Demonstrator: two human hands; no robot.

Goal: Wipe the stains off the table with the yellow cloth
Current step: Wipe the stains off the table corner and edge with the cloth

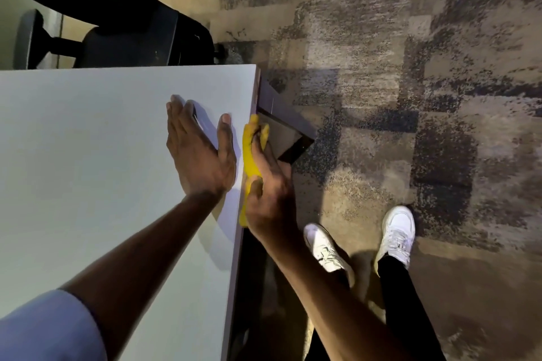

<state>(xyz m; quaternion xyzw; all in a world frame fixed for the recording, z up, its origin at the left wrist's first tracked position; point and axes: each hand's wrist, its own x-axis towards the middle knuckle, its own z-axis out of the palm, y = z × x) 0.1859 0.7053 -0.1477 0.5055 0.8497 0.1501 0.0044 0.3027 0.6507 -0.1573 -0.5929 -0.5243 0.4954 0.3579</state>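
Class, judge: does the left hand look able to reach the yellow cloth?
Probably yes: the left hand lies flat on the white tabletop, its thumb beside the yellow cloth, nothing between them; the right hand grips the cloth.

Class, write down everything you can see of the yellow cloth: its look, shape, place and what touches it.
The yellow cloth is bright, plain and soft-looking fabric, bunched into a long narrow strip along the right edge of the white table, near its far corner. The right hand holds it against that edge and covers much of it; yellow shows past the fingers and down by the wrist. The left hand lies flat on the tabletop beside it.
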